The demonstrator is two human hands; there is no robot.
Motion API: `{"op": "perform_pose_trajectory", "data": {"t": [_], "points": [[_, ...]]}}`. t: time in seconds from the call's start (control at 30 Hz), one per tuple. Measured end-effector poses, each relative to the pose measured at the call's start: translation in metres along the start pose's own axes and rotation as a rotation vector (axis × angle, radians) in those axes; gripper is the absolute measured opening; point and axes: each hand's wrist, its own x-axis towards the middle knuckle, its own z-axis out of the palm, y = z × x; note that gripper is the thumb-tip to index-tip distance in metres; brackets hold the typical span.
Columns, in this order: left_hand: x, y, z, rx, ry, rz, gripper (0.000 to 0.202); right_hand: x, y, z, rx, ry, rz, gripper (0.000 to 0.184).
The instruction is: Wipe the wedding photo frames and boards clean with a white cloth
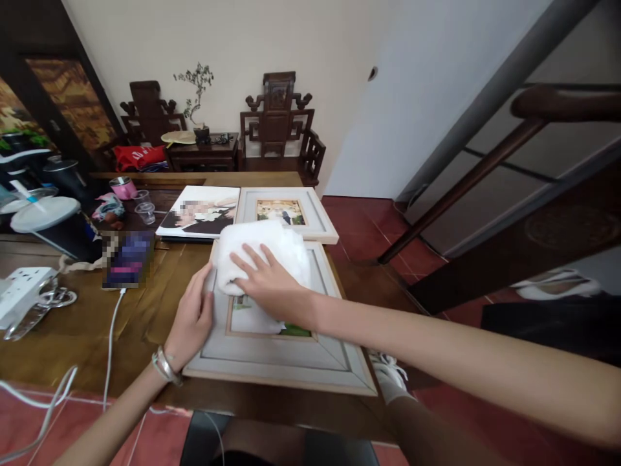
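Near frame (276, 356): pale wd edge, lt grey border; pic w/ wht & grn patches.
Cloth (288, 246), atop near frame: plain wht.
Far frame (314, 210), just beyond near frame: pale wd edge, lt grey border.
Photo panel (206, 208), beyond & L of near frame: wht & blk.
Table (160, 310), under near frame: brn, wd grain.
Power strip (22, 291), well L of near frame: wht.
Lidded cup (63, 233), L of same: dk body, pale lid.
Bag (138, 156), well beyond, L: red w/ wht mark.
Floor tiles (354, 223), R of same: red, paler joints.
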Motion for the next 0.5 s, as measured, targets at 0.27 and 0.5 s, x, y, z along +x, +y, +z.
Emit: {"op": "perform_pose_trajectory", "data": {"t": [0.27, 0.5], "points": [[-0.004, 0.003, -0.005, -0.020, 0.017, 0.022, 0.047, -0.031, -0.049, 0.001, 0.194, -0.110, -0.134, 0.036], [-0.003, 0.007, -0.005, 0.060, -0.014, 0.080, 0.047, -0.081, -0.052, -0.014, 0.272, -0.349, -0.116, 0.046]]}}
